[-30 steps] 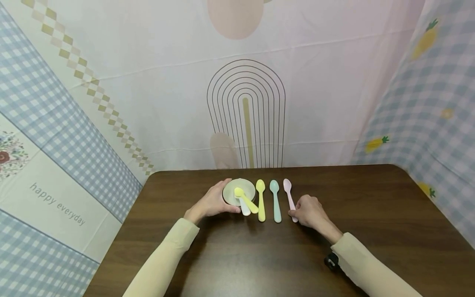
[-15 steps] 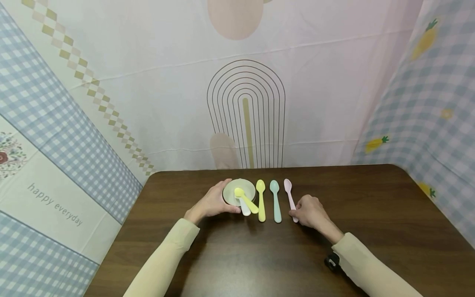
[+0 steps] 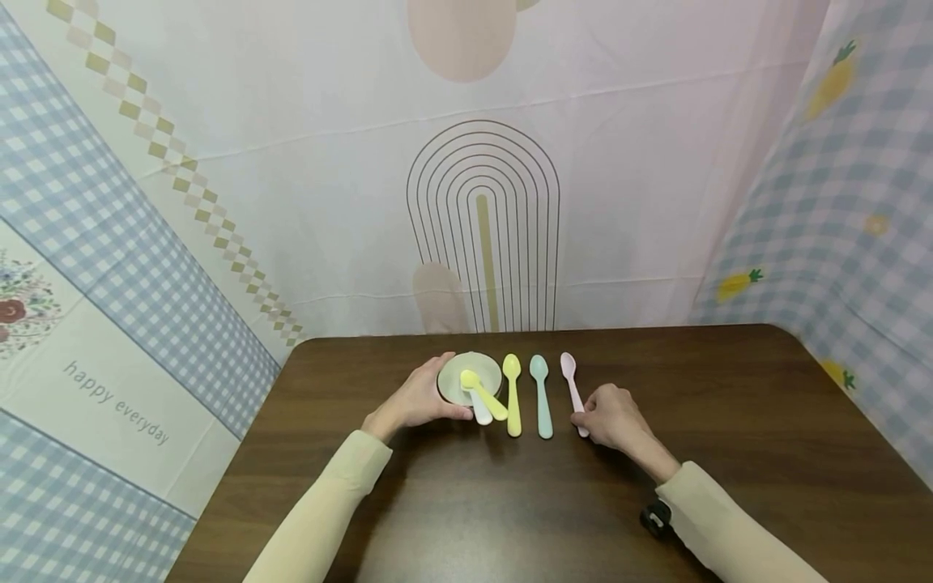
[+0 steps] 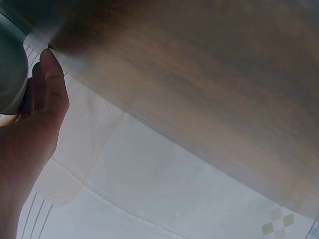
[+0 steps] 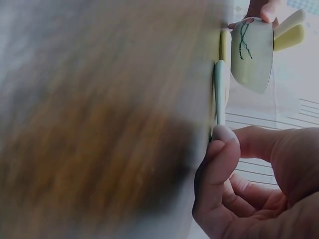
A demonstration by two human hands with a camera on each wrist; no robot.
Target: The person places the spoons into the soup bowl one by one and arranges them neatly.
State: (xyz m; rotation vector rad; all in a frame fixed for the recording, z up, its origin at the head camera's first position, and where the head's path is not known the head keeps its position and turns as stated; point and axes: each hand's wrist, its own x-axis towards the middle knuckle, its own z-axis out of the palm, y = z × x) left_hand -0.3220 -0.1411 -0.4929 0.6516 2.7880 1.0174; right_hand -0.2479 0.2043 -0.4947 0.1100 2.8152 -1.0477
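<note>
My left hand [image 3: 421, 395] grips the side of a small pale green bowl [image 3: 452, 376], fingers behind and thumb in front. A yellow spoon [image 3: 490, 398] and a white spoon [image 3: 480, 407] lean in it, handles over the near rim. To its right lie a second yellow spoon [image 3: 513, 397], a mint-green spoon [image 3: 543, 397] and a pink spoon [image 3: 572, 382], bowl ends pointing away. My right hand [image 3: 615, 419] pinches the pink spoon's handle near its end, low at the table. In the right wrist view the fingers of this hand [image 5: 249, 184] mostly hide that spoon.
Everything stands on a dark brown wooden table [image 3: 474, 502], near its far edge. A pale printed cloth [image 3: 350, 202] hangs behind, with a blue checked cloth [image 3: 838, 243] on the right. A black device [image 3: 655, 517] sits at my right wrist.
My right hand and the pink spoon have shifted very slightly to the right along the table. The left hand and the bowl stay in place.
</note>
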